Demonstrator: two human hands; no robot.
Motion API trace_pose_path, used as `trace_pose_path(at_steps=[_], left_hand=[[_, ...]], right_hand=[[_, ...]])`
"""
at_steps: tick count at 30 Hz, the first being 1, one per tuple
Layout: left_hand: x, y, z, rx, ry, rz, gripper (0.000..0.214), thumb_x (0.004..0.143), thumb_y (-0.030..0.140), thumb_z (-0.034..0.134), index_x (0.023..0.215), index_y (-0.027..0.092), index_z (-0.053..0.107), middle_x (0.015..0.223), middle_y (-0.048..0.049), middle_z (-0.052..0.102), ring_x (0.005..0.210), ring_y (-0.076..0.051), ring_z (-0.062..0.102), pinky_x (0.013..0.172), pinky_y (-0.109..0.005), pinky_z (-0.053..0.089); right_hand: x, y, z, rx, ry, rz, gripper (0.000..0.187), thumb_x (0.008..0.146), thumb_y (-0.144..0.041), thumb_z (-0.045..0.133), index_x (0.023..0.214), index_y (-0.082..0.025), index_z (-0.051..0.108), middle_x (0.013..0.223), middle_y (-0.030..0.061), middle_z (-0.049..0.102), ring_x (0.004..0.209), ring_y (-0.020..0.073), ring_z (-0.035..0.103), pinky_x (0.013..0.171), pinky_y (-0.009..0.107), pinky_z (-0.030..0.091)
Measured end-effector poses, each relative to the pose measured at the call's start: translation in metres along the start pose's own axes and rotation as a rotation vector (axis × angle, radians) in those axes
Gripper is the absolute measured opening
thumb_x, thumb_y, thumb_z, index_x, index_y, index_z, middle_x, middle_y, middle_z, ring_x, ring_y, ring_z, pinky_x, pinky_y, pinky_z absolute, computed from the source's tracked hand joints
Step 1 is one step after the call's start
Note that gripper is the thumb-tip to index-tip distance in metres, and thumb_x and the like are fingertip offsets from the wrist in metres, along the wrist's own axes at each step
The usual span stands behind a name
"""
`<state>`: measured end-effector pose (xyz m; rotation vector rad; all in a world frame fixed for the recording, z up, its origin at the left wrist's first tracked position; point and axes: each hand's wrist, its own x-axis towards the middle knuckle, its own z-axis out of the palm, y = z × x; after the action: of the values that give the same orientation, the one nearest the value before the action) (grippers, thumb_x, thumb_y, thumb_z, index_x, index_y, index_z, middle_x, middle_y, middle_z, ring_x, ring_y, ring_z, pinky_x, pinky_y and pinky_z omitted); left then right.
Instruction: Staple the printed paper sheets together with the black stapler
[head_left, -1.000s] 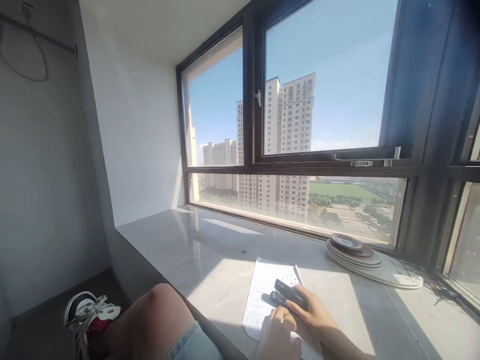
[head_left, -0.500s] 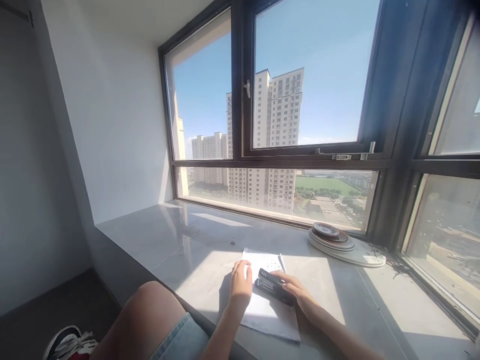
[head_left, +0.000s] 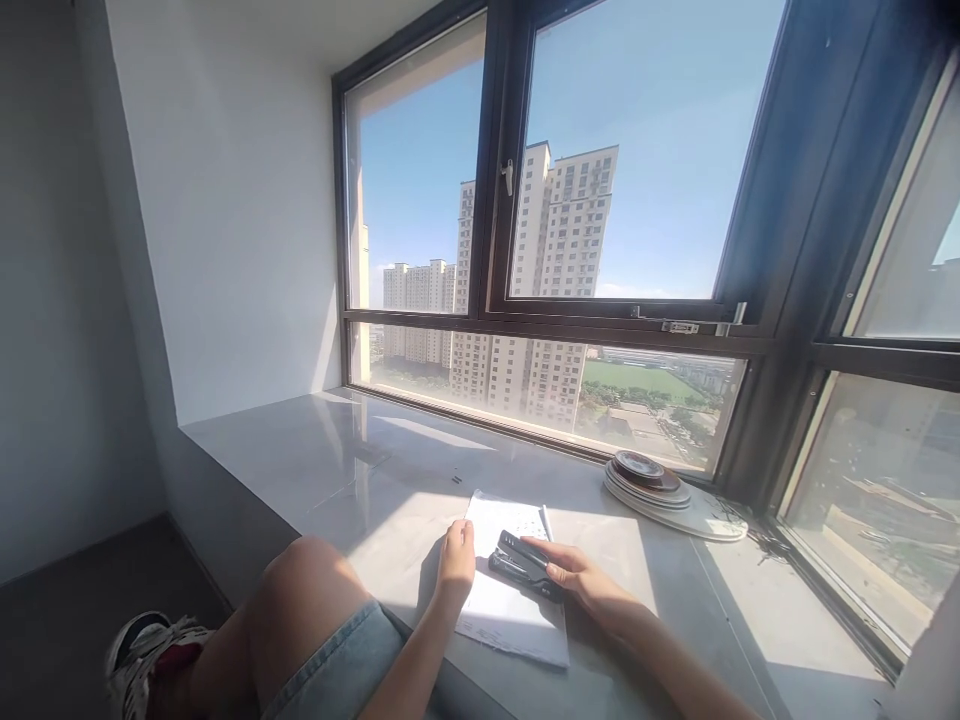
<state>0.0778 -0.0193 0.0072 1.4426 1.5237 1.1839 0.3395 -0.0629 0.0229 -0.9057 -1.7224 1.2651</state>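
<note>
Already in hand, the black stapler (head_left: 523,570) gapes over the paper (head_left: 517,628), no sheet visibly clamped; the right hand (head_left: 574,575) wraps its right end. The left hand (head_left: 456,562) curls its fingers at the paper's left edge, grip unclear.

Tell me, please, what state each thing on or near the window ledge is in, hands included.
Stapler: held over the paper, its two arms apart at the front.
Right hand: closed around the stapler's back end.
Left hand: fingers curled at the paper's left edge; grip unclear.
Paper: lying on the ledge.
Plates: stacked.
Window handle: pointing down.
</note>
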Motion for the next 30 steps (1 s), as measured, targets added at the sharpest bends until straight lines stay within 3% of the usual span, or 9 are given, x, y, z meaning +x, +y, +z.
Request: trace_pose_path(at_steps=[6,9,12,16,20,23,26,30], left_hand=[[0.001,-0.011,-0.006,-0.119,-0.013,0.030,0.036,0.108,0.047,0.037,0.105,0.025,0.065,0.113,-0.0096,0.076,0.118,-0.029,0.068,0.108,-0.039,0.052],[0.001,-0.010,-0.006,-0.207,-0.029,0.000,0.034,0.106,0.045,0.040,0.110,0.024,0.066,0.126,-0.0108,0.075,0.126,-0.028,0.067,0.114,-0.040,0.050],[-0.001,-0.008,-0.009,-0.434,-0.024,-0.058,0.036,0.106,0.044,0.041,0.121,0.023,0.066,0.144,-0.0119,0.068,0.139,-0.027,0.062,0.119,-0.038,0.049],[-0.005,-0.003,-0.016,-0.733,-0.032,-0.167,0.044,0.105,0.041,0.038,0.134,0.018,0.062,0.154,-0.0165,0.062,0.145,-0.027,0.059,0.122,-0.038,0.049],[-0.011,0.004,-0.013,-0.893,-0.144,-0.240,0.054,0.108,0.050,0.031,0.142,0.017,0.056,0.152,-0.0184,0.063,0.134,-0.028,0.067,0.116,-0.041,0.056],[-0.016,0.003,-0.007,-0.935,-0.249,-0.335,0.052,0.109,0.055,0.032,0.135,0.019,0.059,0.140,-0.0173,0.070,0.120,-0.027,0.072,0.105,-0.042,0.061],[-0.016,-0.002,-0.004,-0.986,-0.325,-0.389,0.042,0.108,0.050,0.041,0.124,0.019,0.064,0.133,-0.0157,0.072,0.111,-0.024,0.073,0.101,-0.038,0.061],[-0.013,-0.006,-0.006,-0.909,-0.376,-0.345,0.039,0.109,0.044,0.037,0.119,0.018,0.065,0.144,-0.0164,0.067,0.119,-0.023,0.072,0.107,-0.035,0.058]], right_hand=[[0.006,0.014,0.007,-0.143,0.133,-0.011,0.058,0.087,-0.062,0.078,0.135,-0.030,0.078,0.145,0.0144,0.072,0.136,0.0384,0.067,0.114,0.059,0.052],[0.006,0.028,0.016,-0.447,0.217,0.023,0.062,0.083,-0.054,0.079,0.138,-0.026,0.076,0.136,0.0158,0.076,0.119,0.0384,0.074,0.103,0.058,0.059],[0.005,0.041,0.023,-0.677,0.378,-0.056,0.052,0.088,-0.052,0.069,0.133,-0.027,0.078,0.122,0.0130,0.081,0.101,0.0355,0.077,0.091,0.056,0.064],[0.000,0.040,0.026,-0.827,0.504,-0.224,0.045,0.103,-0.045,0.054,0.140,-0.029,0.071,0.134,0.0123,0.077,0.116,0.0355,0.076,0.096,0.054,0.066],[-0.004,0.027,0.030,-1.034,0.399,-0.508,0.047,0.109,-0.024,0.043,0.152,-0.024,0.062,0.150,0.0126,0.069,0.141,0.0322,0.065,0.114,0.055,0.059],[-0.008,0.023,0.035,-1.177,0.274,-0.707,0.056,0.106,-0.008,0.037,0.154,-0.025,0.060,0.147,0.0107,0.071,0.141,0.0278,0.066,0.117,0.054,0.056],[-0.012,0.020,0.039,-1.280,0.170,-0.821,0.065,0.102,0.000,0.033,0.157,-0.026,0.057,0.149,0.0098,0.070,0.140,0.0261,0.066,0.116,0.053,0.056],[-0.016,0.015,0.040,-1.341,0.160,-0.887,0.065,0.103,0.000,0.039,0.161,-0.024,0.052,0.152,0.0097,0.068,0.144,0.0273,0.062,0.115,0.051,0.053]])
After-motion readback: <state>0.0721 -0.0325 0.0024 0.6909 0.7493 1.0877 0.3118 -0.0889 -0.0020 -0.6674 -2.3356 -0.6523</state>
